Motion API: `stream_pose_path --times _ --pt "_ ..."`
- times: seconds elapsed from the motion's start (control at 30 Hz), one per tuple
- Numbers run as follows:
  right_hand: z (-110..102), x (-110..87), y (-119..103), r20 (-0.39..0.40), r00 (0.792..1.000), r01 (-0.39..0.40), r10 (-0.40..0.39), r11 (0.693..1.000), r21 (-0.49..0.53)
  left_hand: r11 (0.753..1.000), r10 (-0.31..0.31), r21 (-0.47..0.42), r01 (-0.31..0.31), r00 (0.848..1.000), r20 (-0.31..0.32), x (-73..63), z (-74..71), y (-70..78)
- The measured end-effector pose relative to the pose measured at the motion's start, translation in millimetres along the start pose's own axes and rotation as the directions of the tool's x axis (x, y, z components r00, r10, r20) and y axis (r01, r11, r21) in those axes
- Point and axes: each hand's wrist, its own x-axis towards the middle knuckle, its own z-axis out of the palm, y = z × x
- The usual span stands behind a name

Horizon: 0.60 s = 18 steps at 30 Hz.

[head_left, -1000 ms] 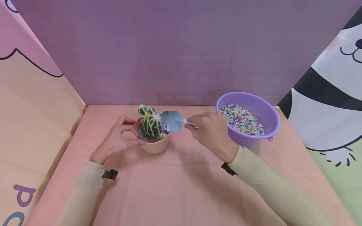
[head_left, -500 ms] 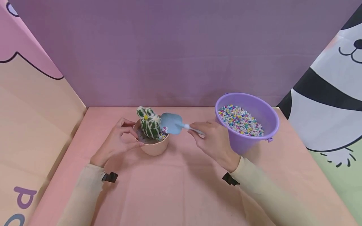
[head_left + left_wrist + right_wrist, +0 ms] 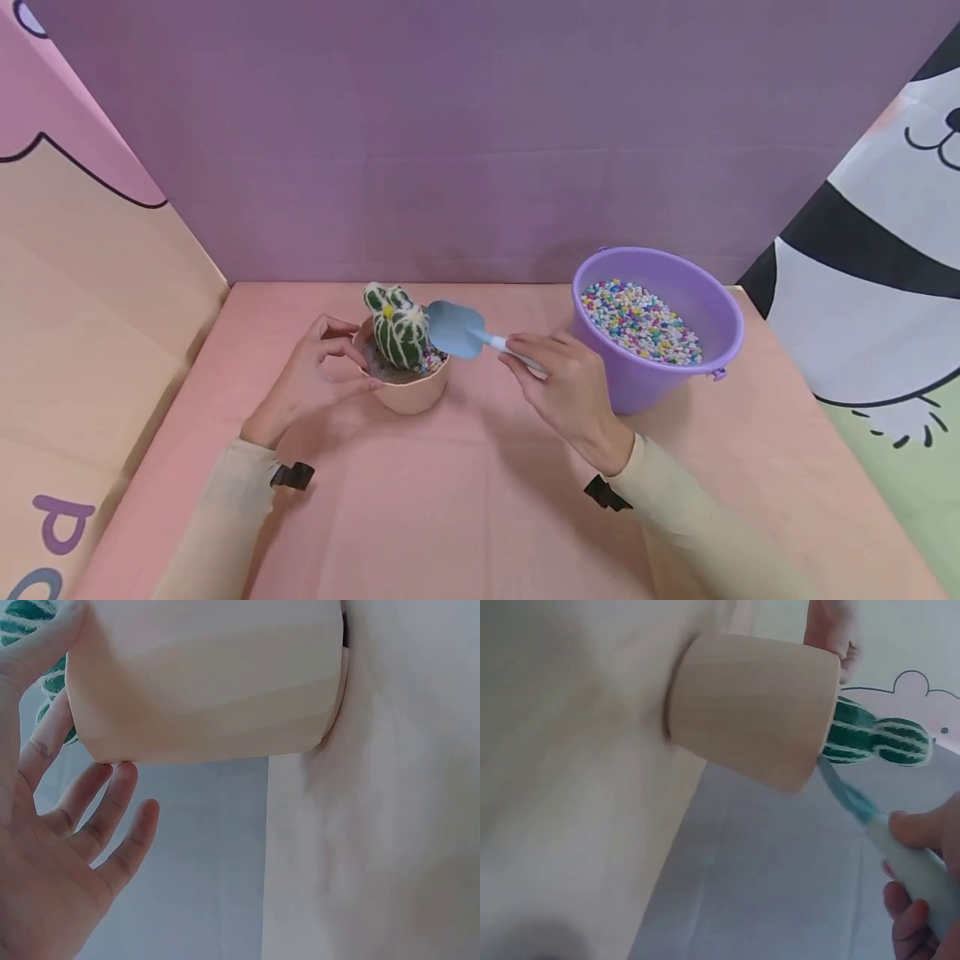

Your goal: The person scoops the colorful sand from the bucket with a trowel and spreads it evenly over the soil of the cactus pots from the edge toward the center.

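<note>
A green cactus (image 3: 401, 337) with white stripes stands in a peach flowerpot (image 3: 412, 395). Small coloured pebbles (image 3: 432, 360) lie beside it on the pot's right side, over a grey-brown surface. My left hand (image 3: 313, 372) holds the pot's left rim between thumb and fingers; in the left wrist view the lower fingertips (image 3: 124, 776) are right at the rim. With my right hand (image 3: 566, 383) I grip the white handle of a small trowel (image 3: 457, 331). Its light blue blade tilts toward the pot, its tip at the right rim, as the right wrist view shows too.
To the right stands a purple bucket (image 3: 660, 379) partly filled with multicoloured pebbles (image 3: 641, 321). A pink cloth (image 3: 450, 517) covers the table. A purple wall (image 3: 480, 142) rises behind, with printed panels on both sides.
The trowel's handle end has dropped with my right hand, and the last pebbles at the blade tip have gone into the pot. My left hand stays at the rim.
</note>
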Motion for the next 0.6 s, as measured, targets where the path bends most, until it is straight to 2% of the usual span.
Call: stream_pose_path --times 0.13,0.2,0.27,0.33,0.37,0.4,0.5,0.53,0.6 --pt "2.6 -3.6 2.2 -0.017 1.0 -0.011 0.011 1.0 0.021 1.0 0.0 -0.008 0.0 1.0 -0.026 -1.9 2.9 -0.9" --pt "3.2 -6.1 2.9 -0.017 0.999 -0.045 0.045 0.998 0.032 1.0 0.005 -0.006 -0.005 0.999 -0.045 -2.8 5.2 -0.5" --pt "2.6 -7.9 2.6 0.016 0.992 -0.123 0.123 0.992 0.033 1.0 0.005 -0.001 -0.005 0.998 -0.063 -3.8 7.3 0.2" --pt "1.2 -7.6 2.4 0.089 0.969 -0.236 0.231 0.971 0.04 1.0 0.001 0.002 -0.001 0.997 -0.076 -4.8 8.7 0.6" --pt "0.2 -6.7 2.6 0.142 0.946 -0.299 0.291 0.954 0.038 1.0 0.0 0.004 0.0 0.997 -0.08 -5.3 9.0 1.1" --pt "-0.9 -5.5 3.2 0.202 0.914 -0.364 0.351 0.931 0.029 1.0 -0.002 0.002 0.002 0.997 -0.083 -5.8 9.1 1.4" --pt "-4.8 -1.6 7.9 0.378 0.795 -0.515 0.474 0.857 0.01 1.0 0.008 0.025 -0.006 0.995 -0.095 -7.4 9.2 1.1" --pt "-6.2 -0.7 9.9 0.418 0.757 -0.553 0.502 0.833 0.002 0.999 0.018 0.031 -0.015 0.994 -0.104 -8.4 9.2 1.5" --pt "-9.2 0.3 13.3 0.457 0.706 -0.606 0.541 0.795 -0.005 0.998 0.05 0.045 -0.044 0.989 -0.14 -11.3 9.8 2.7"
